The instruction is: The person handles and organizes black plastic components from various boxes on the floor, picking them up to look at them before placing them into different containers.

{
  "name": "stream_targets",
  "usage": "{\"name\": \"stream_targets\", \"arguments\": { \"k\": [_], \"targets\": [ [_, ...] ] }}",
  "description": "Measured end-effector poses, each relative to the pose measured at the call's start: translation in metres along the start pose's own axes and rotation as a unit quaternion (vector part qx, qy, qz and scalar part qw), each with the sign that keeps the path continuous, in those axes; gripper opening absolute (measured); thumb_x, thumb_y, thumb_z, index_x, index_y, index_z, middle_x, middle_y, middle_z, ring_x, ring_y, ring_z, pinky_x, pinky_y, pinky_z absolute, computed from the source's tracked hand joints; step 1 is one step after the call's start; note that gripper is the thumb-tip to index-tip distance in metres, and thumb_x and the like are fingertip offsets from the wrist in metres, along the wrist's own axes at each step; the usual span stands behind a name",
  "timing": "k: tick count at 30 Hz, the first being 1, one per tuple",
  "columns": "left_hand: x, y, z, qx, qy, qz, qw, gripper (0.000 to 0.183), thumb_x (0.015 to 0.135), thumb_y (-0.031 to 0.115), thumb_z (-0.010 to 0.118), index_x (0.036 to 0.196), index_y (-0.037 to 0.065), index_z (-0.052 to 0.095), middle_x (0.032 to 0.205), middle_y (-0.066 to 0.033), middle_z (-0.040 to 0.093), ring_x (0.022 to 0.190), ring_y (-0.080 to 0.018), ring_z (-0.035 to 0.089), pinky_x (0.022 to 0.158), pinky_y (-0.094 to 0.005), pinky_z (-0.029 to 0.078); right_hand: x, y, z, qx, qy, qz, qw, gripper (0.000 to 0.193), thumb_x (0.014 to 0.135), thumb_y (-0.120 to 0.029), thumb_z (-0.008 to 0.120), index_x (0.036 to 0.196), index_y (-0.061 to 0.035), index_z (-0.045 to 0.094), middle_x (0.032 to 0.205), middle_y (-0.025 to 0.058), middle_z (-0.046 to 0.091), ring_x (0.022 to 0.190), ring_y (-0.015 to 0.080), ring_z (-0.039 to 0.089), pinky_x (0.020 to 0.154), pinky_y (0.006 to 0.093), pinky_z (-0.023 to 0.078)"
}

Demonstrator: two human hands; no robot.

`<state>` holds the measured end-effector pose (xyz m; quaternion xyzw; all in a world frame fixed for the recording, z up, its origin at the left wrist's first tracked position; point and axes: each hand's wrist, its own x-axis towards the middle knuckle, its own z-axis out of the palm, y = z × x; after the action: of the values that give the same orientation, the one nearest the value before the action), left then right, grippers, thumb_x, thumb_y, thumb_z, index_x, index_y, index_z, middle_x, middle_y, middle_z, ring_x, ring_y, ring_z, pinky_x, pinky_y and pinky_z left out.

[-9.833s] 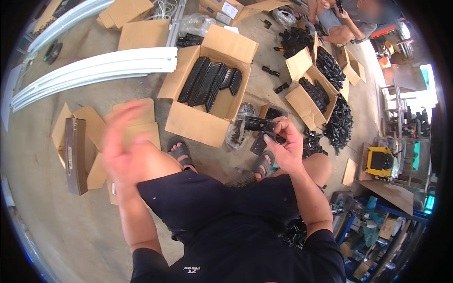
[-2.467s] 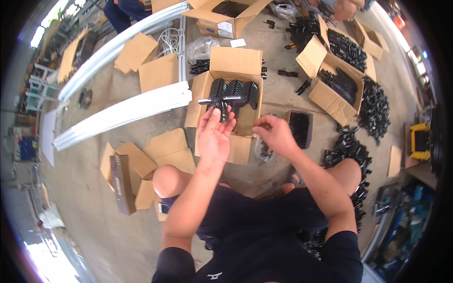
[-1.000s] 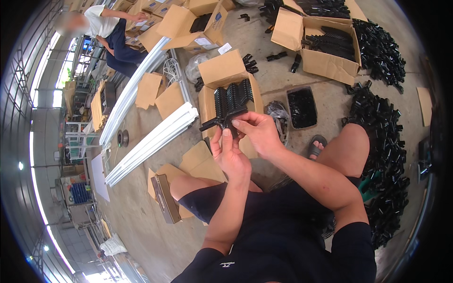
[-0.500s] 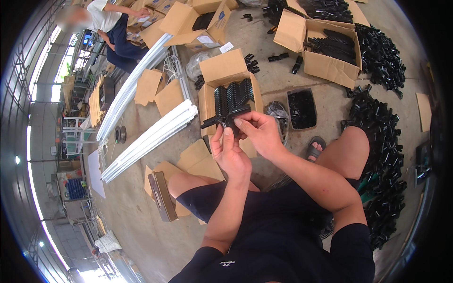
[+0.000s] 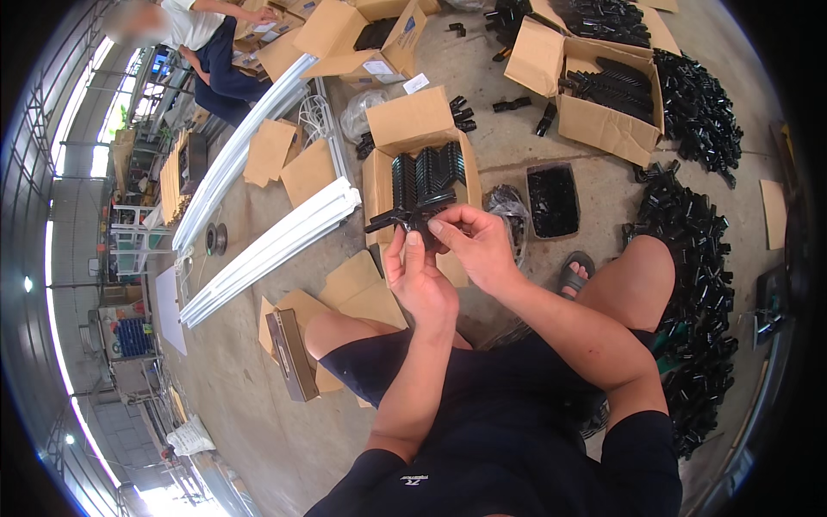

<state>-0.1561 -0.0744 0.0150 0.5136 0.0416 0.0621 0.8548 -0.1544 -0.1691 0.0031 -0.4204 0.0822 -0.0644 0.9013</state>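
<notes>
Between both hands I hold a black bracket-like piece (image 5: 415, 216) with arms sticking out to either side. My left hand (image 5: 420, 269) pinches it from below, thumb up against its middle. The fingers of my right hand (image 5: 472, 241) are closed on its right side. Just beyond stands an open cardboard box (image 5: 376, 183) with rows of similar black pieces (image 5: 431, 169) stacked inside. My fingers partly cover the held piece, so its exact shape is hard to make out.
Right of the box are a plastic bag (image 5: 506, 207) and a dark rectangular tray (image 5: 553, 203). A long pile of black pieces (image 5: 685, 250) lies at the right, below another filled box (image 5: 607, 125). White metal profiles (image 5: 276, 250) lie left. A person (image 5: 202, 43) is at the far left.
My hands and the black piece stay almost in place. The view has shifted slightly, and the surroundings with it.
</notes>
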Motion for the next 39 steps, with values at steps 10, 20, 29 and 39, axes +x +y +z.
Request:
{"name": "stream_targets", "arguments": {
  "k": [10, 20, 29, 39],
  "targets": [
    [0.004, -0.002, -0.004, 0.001, -0.004, -0.002, 1.000, 0.023, 0.101, 0.012, 0.061, 0.124, 0.006, 0.058, 0.117, -0.0090, 0.067, 0.104, -0.0188, 0.064, 0.090, -0.0353, 0.051, 0.004, 0.006, 0.003, 0.000, 0.024, 0.002, 1.000, 0.013, 0.095, -0.004, 0.069, 0.107, 0.0009, 0.070, 0.087, 0.0031, 0.071, 0.075, 0.0076, 0.062, 0.068, 0.0236, 0.052],
    [0.000, -0.015, -0.003, -0.012, -0.004, 0.021, 1.000, 0.024, 0.100, 0.009, 0.063, 0.122, 0.004, 0.057, 0.117, -0.0124, 0.066, 0.107, -0.0217, 0.064, 0.095, -0.0370, 0.053, 0.002, -0.002, 0.001, -0.009, 0.046, -0.022, 0.999, 0.011, 0.094, -0.009, 0.072, 0.102, -0.0005, 0.071, 0.090, 0.0031, 0.072, 0.075, 0.0064, 0.062, 0.066, 0.0225, 0.050],
    [0.004, -0.022, -0.010, 0.025, 0.015, 0.008, 1.000, 0.030, 0.102, 0.001, 0.055, 0.131, -0.003, 0.051, 0.126, -0.0161, 0.062, 0.115, -0.0229, 0.061, 0.102, -0.0393, 0.049, 0.003, 0.009, 0.007, -0.024, 0.092, -0.017, 0.995, 0.012, 0.092, -0.008, 0.073, 0.098, 0.0020, 0.070, 0.087, 0.0035, 0.071, 0.076, 0.0071, 0.063, 0.067, 0.0235, 0.051],
    [0.029, -0.028, -0.028, -0.030, -0.069, -0.052, 0.996, 0.021, 0.095, -0.002, 0.067, 0.115, 0.000, 0.065, 0.113, -0.0084, 0.071, 0.101, -0.0125, 0.066, 0.093, -0.0284, 0.052, 0.009, 0.026, -0.002, -0.008, 0.125, -0.018, 0.992, 0.008, 0.097, -0.009, 0.067, 0.100, -0.0020, 0.069, 0.089, 0.0033, 0.070, 0.072, 0.0105, 0.063, 0.063, 0.0269, 0.052]
  ]
}}
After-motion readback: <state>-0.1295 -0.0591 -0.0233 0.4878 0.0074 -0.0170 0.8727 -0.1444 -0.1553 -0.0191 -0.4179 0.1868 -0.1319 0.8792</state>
